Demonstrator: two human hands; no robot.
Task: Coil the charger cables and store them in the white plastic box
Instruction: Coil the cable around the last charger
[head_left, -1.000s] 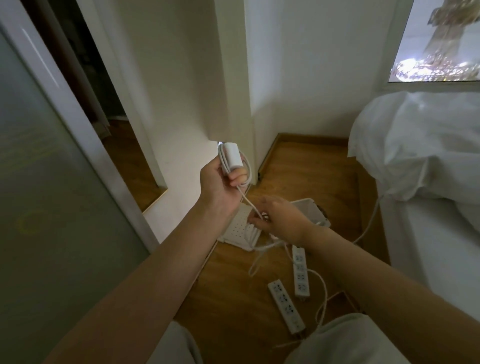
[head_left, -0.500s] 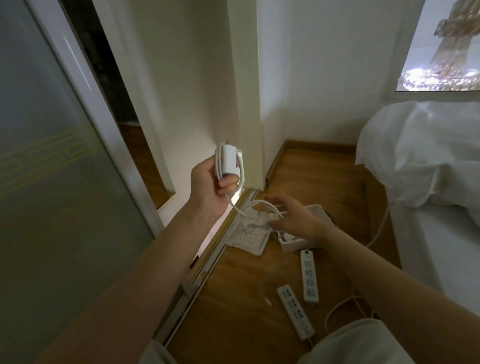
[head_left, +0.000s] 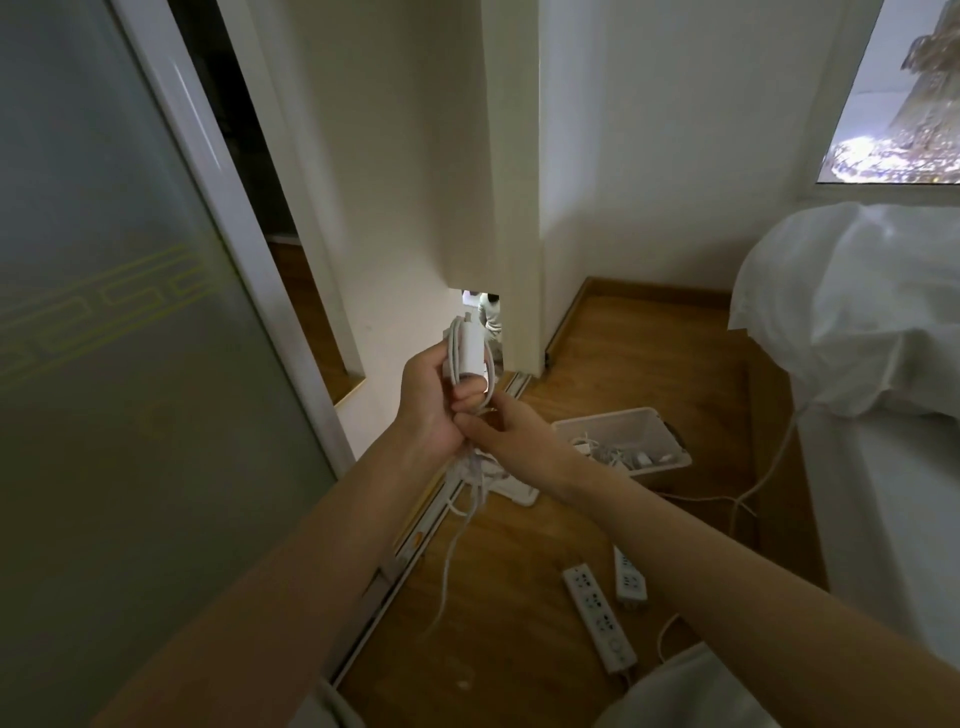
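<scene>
Left hand (head_left: 434, 410) raised, fingers curled round white charger (head_left: 471, 347), cable (head_left: 453, 545) looped lengthwise over it. Right hand (head_left: 511, 431) touching left from below, fingertips pinching cable loop. Loose cable tail hangs from hands toward wood floor (head_left: 649, 353). White plastic box (head_left: 670, 447) on floor just right of hands, open, white cables and plugs inside. Two power strips (head_left: 597, 613) on floor nearer camera; markings too small to read. Glass door (head_left: 104, 467) at left carries pale yellow looping pattern, no legible letters.
</scene>
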